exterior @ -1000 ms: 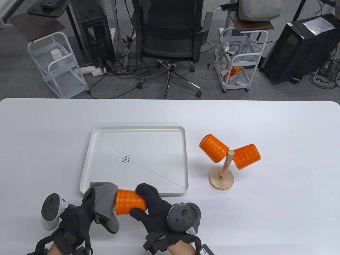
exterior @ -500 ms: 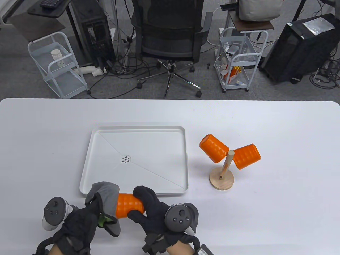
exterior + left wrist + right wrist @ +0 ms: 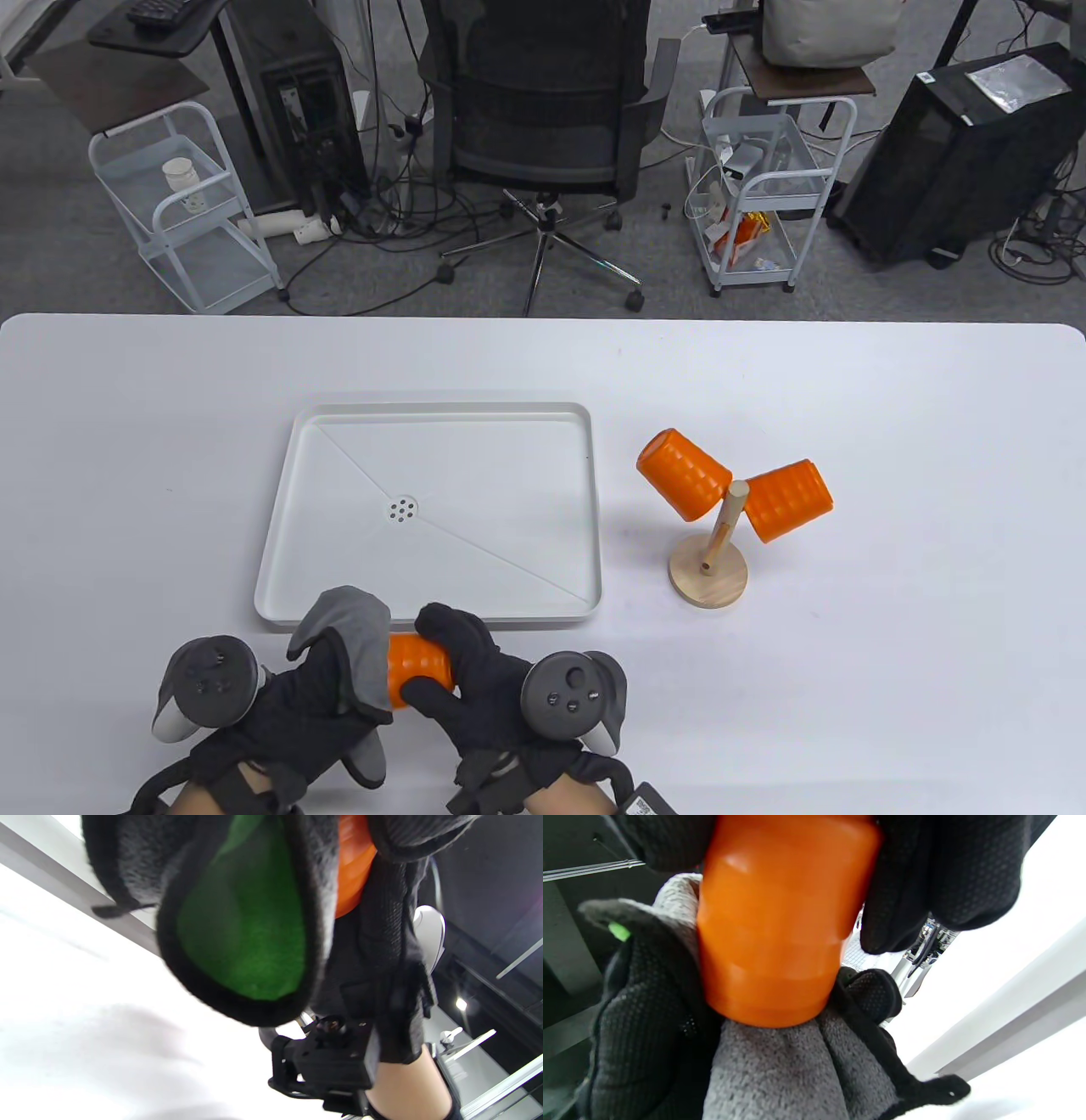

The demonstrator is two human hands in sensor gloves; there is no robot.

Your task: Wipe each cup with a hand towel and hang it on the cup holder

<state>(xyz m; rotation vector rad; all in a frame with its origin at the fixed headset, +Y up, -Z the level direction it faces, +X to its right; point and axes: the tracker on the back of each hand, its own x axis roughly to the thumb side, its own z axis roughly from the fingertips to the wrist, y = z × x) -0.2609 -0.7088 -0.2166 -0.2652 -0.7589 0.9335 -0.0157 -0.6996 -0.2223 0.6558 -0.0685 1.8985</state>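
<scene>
An orange ribbed cup [image 3: 417, 671] [image 3: 780, 925] lies sideways between my hands near the table's front edge. My right hand [image 3: 475, 679] grips its right end, fingers and thumb curled round it. My left hand [image 3: 297, 713] holds the grey hand towel [image 3: 352, 645] [image 3: 789, 1069] wrapped over the cup's left end. The towel's green inner face [image 3: 242, 921] shows in the left wrist view. Two more orange cups [image 3: 683, 474] [image 3: 787, 499] hang on the wooden cup holder [image 3: 711, 564] at the right.
A white drain tray [image 3: 288, 509] lies just beyond my hands, with nothing in it. An office chair [image 3: 543, 110], wire carts [image 3: 191, 204] and computer towers stand on the floor past the table's far edge.
Both hands have drawn nearer the front edge with the cup. My left hand has turned so its tracker faces up, and the towel covers more of the cup.
</scene>
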